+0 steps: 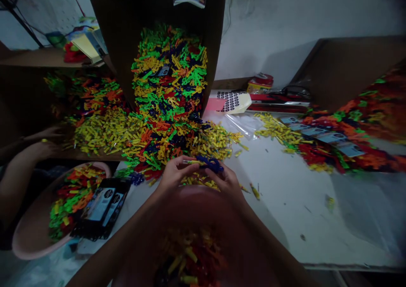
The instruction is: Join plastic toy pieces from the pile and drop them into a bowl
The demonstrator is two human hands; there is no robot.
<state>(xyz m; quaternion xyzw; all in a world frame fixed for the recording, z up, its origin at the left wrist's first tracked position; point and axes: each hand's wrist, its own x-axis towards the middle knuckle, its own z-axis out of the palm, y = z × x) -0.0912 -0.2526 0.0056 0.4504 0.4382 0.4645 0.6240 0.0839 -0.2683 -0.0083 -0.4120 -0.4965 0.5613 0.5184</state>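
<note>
My left hand (175, 171) and my right hand (226, 178) meet above a red bowl (193, 202) close to my body. The left fingers pinch a thin yellow plastic piece (190, 162). The right fingers grip a dark blue plastic piece (209, 163) that touches the yellow one. Just beyond my hands lies a big heap of small plastic pieces (168, 109) in yellow, green, red, orange and blue, spilling from a tipped cardboard box (127, 20) onto the white table (285, 185). More pieces lie in the red bowl below my wrists.
A pink bowl (28, 232) of pieces and dark printed cards (101, 206) sits at the lower left. Another person's hands (44, 141) are at the left edge. A second heap with printed cards (333, 141) lies at the right, beside clear plastic bags (241, 124) and a sticker sheet (233, 101).
</note>
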